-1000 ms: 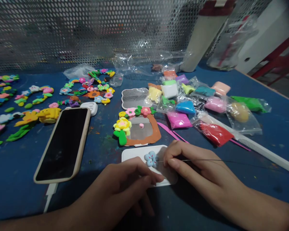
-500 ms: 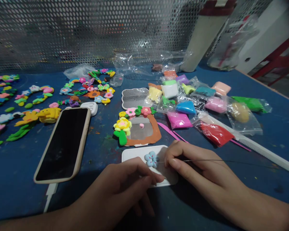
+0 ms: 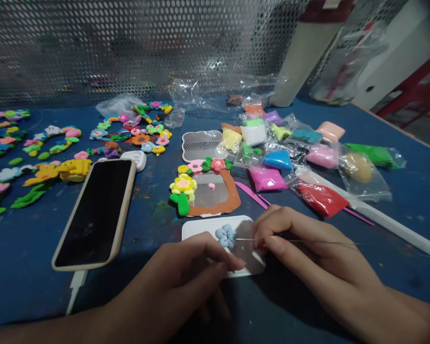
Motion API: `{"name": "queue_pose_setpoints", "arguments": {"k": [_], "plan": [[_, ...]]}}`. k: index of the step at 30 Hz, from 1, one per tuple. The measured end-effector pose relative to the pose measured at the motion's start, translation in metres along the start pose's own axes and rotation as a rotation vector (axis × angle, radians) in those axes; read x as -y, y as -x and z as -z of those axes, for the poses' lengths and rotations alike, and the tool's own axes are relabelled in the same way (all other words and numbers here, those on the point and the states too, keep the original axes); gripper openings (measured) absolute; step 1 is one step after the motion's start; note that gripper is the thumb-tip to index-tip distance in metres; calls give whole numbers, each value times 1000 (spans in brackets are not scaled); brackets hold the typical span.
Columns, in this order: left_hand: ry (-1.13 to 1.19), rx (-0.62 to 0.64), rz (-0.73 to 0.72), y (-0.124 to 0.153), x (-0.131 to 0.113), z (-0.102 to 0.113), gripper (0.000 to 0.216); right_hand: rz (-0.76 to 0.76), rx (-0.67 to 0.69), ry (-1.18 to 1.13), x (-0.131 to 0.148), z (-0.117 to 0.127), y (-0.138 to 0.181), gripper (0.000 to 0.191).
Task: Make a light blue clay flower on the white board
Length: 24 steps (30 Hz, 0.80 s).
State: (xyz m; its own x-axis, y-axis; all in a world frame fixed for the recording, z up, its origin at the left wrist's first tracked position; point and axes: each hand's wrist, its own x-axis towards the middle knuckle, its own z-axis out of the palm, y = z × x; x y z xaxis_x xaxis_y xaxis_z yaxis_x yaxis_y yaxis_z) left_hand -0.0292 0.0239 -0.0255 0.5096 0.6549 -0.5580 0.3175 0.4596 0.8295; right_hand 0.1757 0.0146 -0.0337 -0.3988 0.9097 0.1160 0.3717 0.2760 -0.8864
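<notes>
A light-blue clay flower [image 3: 226, 236] with small pink marks lies on a white rounded board [image 3: 200, 228] in front of me. Between the thumb and forefinger of my right hand [image 3: 290, 248] is a thin metal needle [image 3: 326, 242], its tip reaching the flower's right petal. My left hand [image 3: 189, 272] rests at the board's near edge, forefinger stretched over the surface and thumb slightly apart from it. Some of its other fingers are in shadow. Just beyond the board sits a brown clay frame [image 3: 232, 191] decorated with clay flowers.
A phone [image 3: 96, 212] with a cable lies left. Several clay ornaments [image 3: 139, 138] spread across the back left. Bagged clay [image 3: 268, 178], a pink knife-like tool [image 3: 250, 193] and a white comb [image 3: 390, 222] lie right. Behind stand a tall bottle [image 3: 301, 57] and a perforated metal panel [image 3: 129, 48].
My right hand has shifted slightly right with the needle, so more of the tip shows beside the flower. My left hand stays nearly still on the board.
</notes>
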Motion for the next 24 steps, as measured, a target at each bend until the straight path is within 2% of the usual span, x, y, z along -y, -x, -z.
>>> {"name": "queue_pose_setpoints", "arguments": {"k": [10, 18, 24], "plan": [[-21, -14, -45, 2, 4, -1, 21, 5, -20, -10, 2, 0, -1, 16], [66, -68, -91, 7, -1, -5, 16, 11, -40, -5, 2, 2, 2, 18], [129, -38, -97, 10, -3, -4, 10, 13, -43, -20, 2, 3, 2, 19]]}}
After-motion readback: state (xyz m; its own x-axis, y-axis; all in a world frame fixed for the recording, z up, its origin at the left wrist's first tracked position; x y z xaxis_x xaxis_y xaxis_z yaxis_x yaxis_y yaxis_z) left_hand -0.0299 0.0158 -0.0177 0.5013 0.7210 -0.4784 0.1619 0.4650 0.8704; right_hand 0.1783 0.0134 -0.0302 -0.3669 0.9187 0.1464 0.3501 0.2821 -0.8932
